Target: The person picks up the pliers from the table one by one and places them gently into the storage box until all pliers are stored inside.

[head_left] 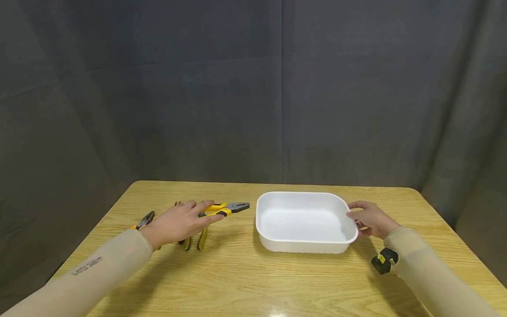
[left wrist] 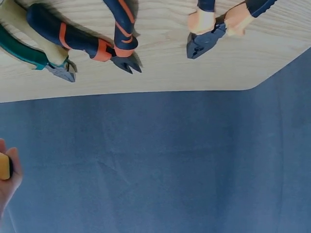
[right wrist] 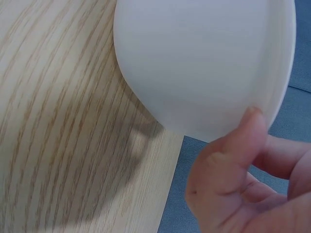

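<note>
In the head view my left hand (head_left: 184, 220) holds combination pliers (head_left: 237, 207) with yellow and black handles, raised over the table, grey jaws pointing right toward the white tub. Part of that hand (left wrist: 10, 174) and a yellow handle (left wrist: 4, 167) show at the edge of the left wrist view. My right hand (head_left: 370, 219) grips the right end of the white plastic tub (head_left: 305, 246), an oblong one with rounded corners. In the right wrist view the thumb (right wrist: 248, 136) presses on the tub's outer wall (right wrist: 194, 73) near the rim, other fingers partly hidden.
Several pliers lie on the wooden table, including one at the far left (head_left: 147, 219) and green-handled ones (head_left: 202, 239) partly hidden behind my left hand. A small black thing with a yellow patch (head_left: 382, 260) is beside my right sleeve. Dark curtain (head_left: 237, 110) hangs behind.
</note>
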